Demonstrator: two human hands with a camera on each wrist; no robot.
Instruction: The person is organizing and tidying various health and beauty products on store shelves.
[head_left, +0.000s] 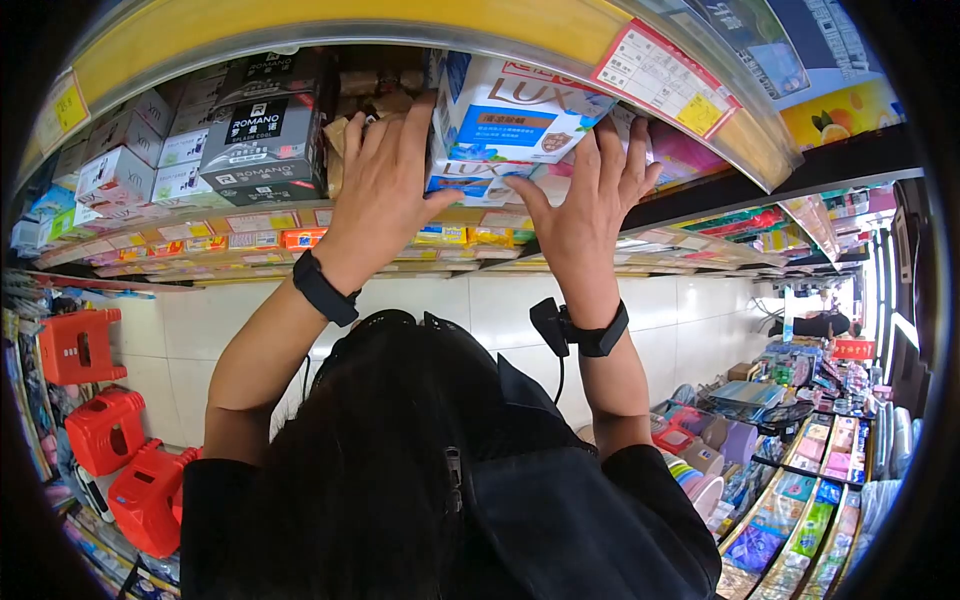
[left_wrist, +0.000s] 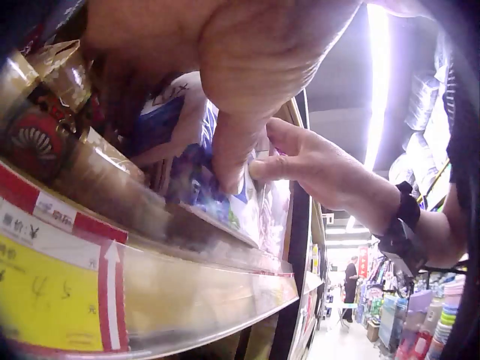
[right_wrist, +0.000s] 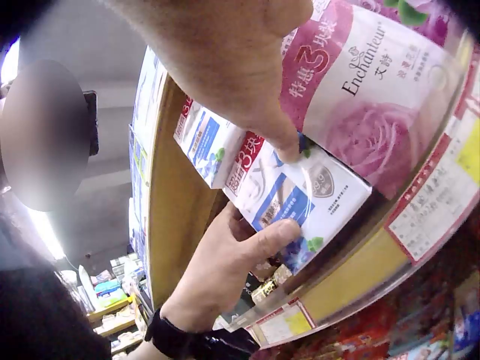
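Note:
A white and blue LUX soap pack sits on the shelf between my two hands. My left hand holds its left side, with the thumb over the printed face in the right wrist view. From the other side my right hand holds the pack, thumb at its lower front and fingers reaching back along the right side. A second LUX pack lies against it in the right wrist view. Tan packets are beside my left hand.
Dark ROMANO boxes are stacked at the left, and a pink Enchanteur pack stands at the right. A clear shelf lip with price tags runs along the front. An upper yellow shelf edge overhangs. Red stools stand on the floor.

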